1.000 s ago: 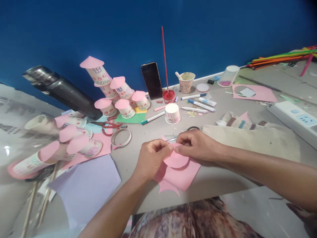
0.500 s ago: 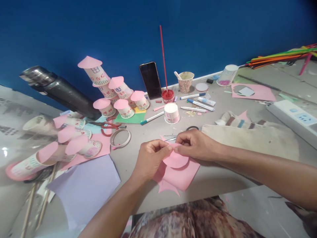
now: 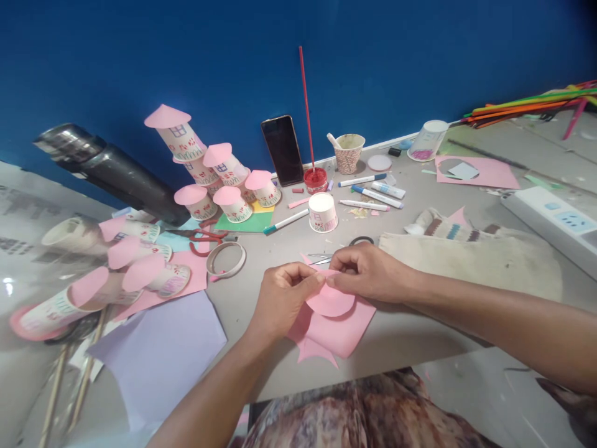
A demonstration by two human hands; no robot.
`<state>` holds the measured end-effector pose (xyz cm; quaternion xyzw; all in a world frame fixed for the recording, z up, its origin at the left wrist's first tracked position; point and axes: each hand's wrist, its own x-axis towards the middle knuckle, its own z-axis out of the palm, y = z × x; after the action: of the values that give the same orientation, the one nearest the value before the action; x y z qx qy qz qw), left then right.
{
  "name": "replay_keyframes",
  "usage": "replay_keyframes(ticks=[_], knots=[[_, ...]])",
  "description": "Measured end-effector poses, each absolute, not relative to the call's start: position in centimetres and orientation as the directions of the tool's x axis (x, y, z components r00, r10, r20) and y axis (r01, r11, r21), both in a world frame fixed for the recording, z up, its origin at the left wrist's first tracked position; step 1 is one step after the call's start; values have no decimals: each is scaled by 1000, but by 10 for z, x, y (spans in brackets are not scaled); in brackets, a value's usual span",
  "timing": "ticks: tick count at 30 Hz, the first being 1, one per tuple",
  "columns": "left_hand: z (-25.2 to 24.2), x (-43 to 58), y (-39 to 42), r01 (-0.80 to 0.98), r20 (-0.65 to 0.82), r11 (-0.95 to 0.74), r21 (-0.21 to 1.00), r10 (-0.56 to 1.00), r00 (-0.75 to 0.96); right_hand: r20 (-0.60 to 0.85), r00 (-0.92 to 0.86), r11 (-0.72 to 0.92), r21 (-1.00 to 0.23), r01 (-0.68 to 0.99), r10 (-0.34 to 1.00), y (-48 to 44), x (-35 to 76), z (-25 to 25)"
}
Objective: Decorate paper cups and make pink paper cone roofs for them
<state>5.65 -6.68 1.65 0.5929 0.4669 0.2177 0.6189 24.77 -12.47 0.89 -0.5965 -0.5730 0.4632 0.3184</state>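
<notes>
Between both hands is a rounded pink paper piece (image 3: 332, 302), pinched at its top edge. My left hand (image 3: 285, 295) is closed on its left side, thumb against forefinger. My right hand (image 3: 361, 270) pinches it close by, the two thumbs almost touching. Under it lie pink paper scraps (image 3: 342, 336) with cut edges. Just beyond the hands, scissors (image 3: 321, 259) rest on the table, partly hidden by my right hand. A small white paper cup (image 3: 323, 214) with a drawn window stands upside down farther back.
To the left, decorated cups with pink paper cones (image 3: 180, 140) are stacked near a black flask (image 3: 112, 168). A tape roll (image 3: 226, 260) and lilac paper (image 3: 163, 354) lie nearer. Markers (image 3: 370, 196), a phone (image 3: 283, 150) and red paint (image 3: 316, 180) are at the back; a cloth (image 3: 466, 261) lies right.
Almost nothing differs. Both hands keep their pinch on the pink paper piece, and the view has shifted very slightly.
</notes>
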Motion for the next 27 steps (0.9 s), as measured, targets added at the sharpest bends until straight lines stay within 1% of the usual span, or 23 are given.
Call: replay_keyframes(ticks=[7, 11, 13, 23, 27], knots=[[17, 57, -67, 256, -336, 235, 938, 797, 501, -190, -106, -145, -933, 329, 976, -124, 250, 6], [16, 56, -67, 272, -393, 288, 918, 740, 546, -181, -103, -135, -929, 344, 978, -123, 252, 5], [16, 56, -66, 270, -396, 292, 917, 739, 545, -184, -105, -139, -930, 341, 977, -123, 252, 6], [11, 54, -63, 194, -279, 207, 959, 806, 522, -232, -92, -208, -953, 219, 968, -128, 261, 24], [8, 54, -62, 161, -222, 159, 974, 804, 551, -228, -67, -209, -954, 216, 971, -127, 261, 24]])
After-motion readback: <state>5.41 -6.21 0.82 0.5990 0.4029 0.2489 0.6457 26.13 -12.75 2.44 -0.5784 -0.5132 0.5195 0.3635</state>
